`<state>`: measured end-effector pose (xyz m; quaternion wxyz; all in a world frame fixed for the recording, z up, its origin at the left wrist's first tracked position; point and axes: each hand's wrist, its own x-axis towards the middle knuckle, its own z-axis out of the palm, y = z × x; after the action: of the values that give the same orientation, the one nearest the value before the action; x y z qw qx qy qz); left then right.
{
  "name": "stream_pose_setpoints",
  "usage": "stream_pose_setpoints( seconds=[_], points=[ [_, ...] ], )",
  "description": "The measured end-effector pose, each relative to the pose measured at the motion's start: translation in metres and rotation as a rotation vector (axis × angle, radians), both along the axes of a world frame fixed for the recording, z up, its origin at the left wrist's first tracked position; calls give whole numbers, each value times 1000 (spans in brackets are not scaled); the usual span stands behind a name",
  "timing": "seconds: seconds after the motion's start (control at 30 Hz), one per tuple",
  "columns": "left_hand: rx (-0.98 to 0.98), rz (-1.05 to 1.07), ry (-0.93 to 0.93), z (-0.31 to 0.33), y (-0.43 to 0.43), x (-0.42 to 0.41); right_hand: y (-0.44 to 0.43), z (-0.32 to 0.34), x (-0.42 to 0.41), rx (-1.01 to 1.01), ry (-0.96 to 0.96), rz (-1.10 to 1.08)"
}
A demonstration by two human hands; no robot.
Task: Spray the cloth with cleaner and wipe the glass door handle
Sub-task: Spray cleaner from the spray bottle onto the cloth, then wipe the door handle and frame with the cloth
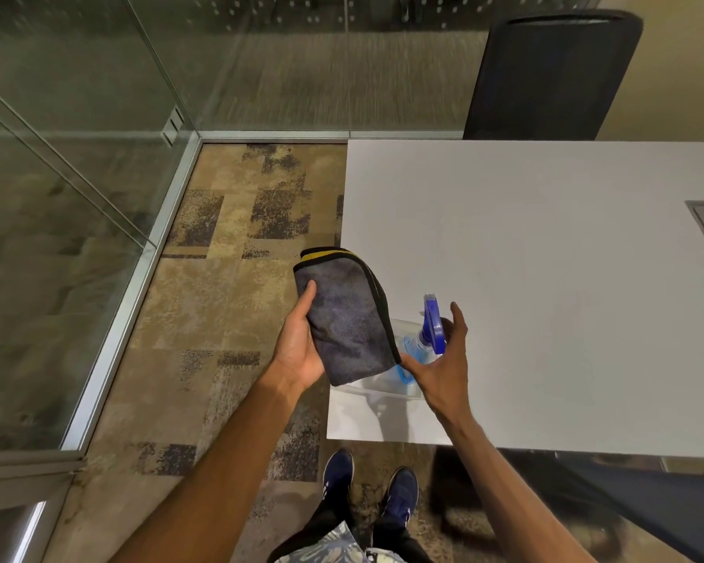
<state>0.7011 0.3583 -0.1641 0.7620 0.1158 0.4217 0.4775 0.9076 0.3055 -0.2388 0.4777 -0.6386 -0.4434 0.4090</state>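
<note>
Head view: just below the middle of the frame the left hand (297,347) grips a folded grey microfibre cloth (344,314), thumb lying on its face and fingers hidden behind it. The cloth has a black hem, and a yellow underside shows at its top fold; it is held tilted, partly over the carpet and partly over the table corner.

To the right of it the right hand (444,359) is spread open, fingers apart, palm turned toward a spray bottle (421,347) with a blue trigger head and clear body holding blue liquid. Whether the palm touches the bottle cannot be told; the fingers are not closed around it. The bottle stands in a clear plastic tray (383,390) at the near left corner of the white table (545,258).

A dark office chair (545,75) sits behind the table at upper right. Glass walls (58,115) with metal framing fill the left and top of the frame. Patterned brown carpet (220,278) covers the floor, and blue trainers (338,473) show at bottom centre.
</note>
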Motion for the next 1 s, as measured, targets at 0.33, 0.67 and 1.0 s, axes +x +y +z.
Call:
stream_pose_setpoints(
  seconds=[0.33, 0.67, 1.0],
  points=[
    [28, 21, -39, 11, -28, 5, -59, 14, 9, -83, 27, -21],
    [2, 53, 22, 20, -71, 6, -102, 70, -20, -184, 331, 73],
    [134, 249, 102, 51, -109, -50, -72, 124, -80, -200, 488, 483]
  ],
)
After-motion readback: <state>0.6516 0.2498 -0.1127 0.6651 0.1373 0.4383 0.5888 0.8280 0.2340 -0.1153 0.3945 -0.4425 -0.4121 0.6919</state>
